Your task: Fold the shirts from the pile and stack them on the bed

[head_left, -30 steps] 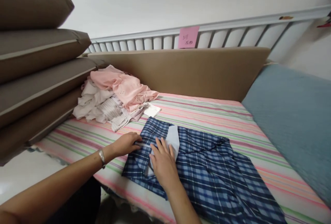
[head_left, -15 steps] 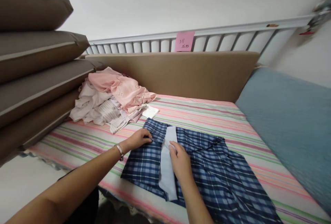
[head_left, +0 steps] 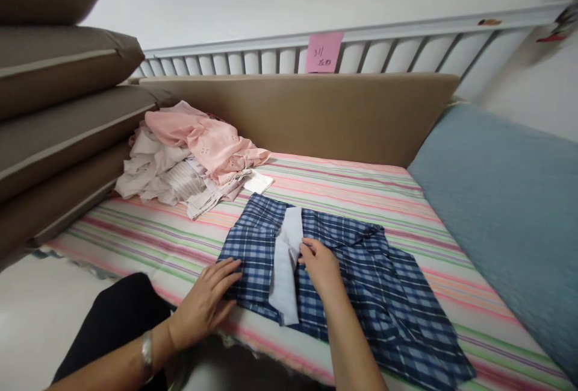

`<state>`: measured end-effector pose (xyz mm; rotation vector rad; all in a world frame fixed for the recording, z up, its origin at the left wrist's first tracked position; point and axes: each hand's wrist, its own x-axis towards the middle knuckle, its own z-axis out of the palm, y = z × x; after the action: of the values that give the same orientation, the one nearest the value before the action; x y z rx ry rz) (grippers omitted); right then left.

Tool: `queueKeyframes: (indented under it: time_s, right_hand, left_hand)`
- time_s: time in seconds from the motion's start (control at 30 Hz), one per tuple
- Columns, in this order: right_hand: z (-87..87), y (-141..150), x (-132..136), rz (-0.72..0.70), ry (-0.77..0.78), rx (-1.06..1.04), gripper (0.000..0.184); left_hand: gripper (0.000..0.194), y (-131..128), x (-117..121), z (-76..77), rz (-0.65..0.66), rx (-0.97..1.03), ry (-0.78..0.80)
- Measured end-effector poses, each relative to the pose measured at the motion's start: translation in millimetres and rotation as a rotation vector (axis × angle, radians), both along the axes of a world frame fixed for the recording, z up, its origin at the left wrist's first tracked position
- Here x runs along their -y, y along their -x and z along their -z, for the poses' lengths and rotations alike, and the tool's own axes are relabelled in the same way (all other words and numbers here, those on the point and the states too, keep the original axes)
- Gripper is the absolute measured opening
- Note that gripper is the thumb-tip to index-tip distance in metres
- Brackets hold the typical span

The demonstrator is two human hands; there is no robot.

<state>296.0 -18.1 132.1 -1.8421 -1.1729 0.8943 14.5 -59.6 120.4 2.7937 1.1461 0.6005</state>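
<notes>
A blue plaid garment (head_left: 361, 282) lies flat on the striped mattress (head_left: 343, 192), with a pale blue band (head_left: 286, 264) running across its left part. My left hand (head_left: 203, 306) rests at the garment's near left corner, fingers stretched flat on the cloth. My right hand (head_left: 320, 264) lies on the plaid just right of the pale band, its fingertips pinched on the band's edge.
A heap of pink and white clothes (head_left: 189, 159) sits at the back left. Stacked brown cushions (head_left: 58, 114) stand on the left, a brown cushion (head_left: 316, 114) along the back rail, a blue-grey cushion (head_left: 510, 198) on the right. A pink note (head_left: 323, 52) hangs on the rail.
My left hand has slid from the garment's far left edge toward me to its near corner. My right hand stayed by the pale band, which now shows more fully.
</notes>
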Motion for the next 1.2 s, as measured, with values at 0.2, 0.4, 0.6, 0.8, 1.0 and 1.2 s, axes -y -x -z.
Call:
queueKeyframes:
  time_s: [0.2, 0.4, 0.6, 0.8, 1.0, 1.2]
  right_hand:
    - [-3.8, 0, 10, 0.087, 0.068, -0.124, 0.032]
    - [6.6, 6, 9, 0.099, 0.083, -0.117, 0.032]
    - [14.8, 10, 3, 0.049, 0.077, -0.017, 0.035]
    - [15.7, 15, -1, 0.008, 0.002, 0.196, 0.016]
    - [5.0, 38, -8, -0.068, -0.115, 0.18, 0.024]
    - [12.6, 57, -18, -0.352, -0.218, -0.284, 0.031]
  left_hand:
    - [0.031, 19, 0, 25.6, -0.111, 0.07, -0.038]
    - [0.027, 29, -5, 18.8, -0.158, 0.132, -0.016]
    - [0.028, 8, -6, -18.4, -0.028, 0.065, 0.037]
    - [0.04, -55, -68, -11.0, -0.161, 0.054, 0.028]
    - [0.048, -73, -78, 40.1, -0.216, -0.128, -0.03]
    - [0.052, -66, -76, 45.1, -0.162, -0.193, -0.079]
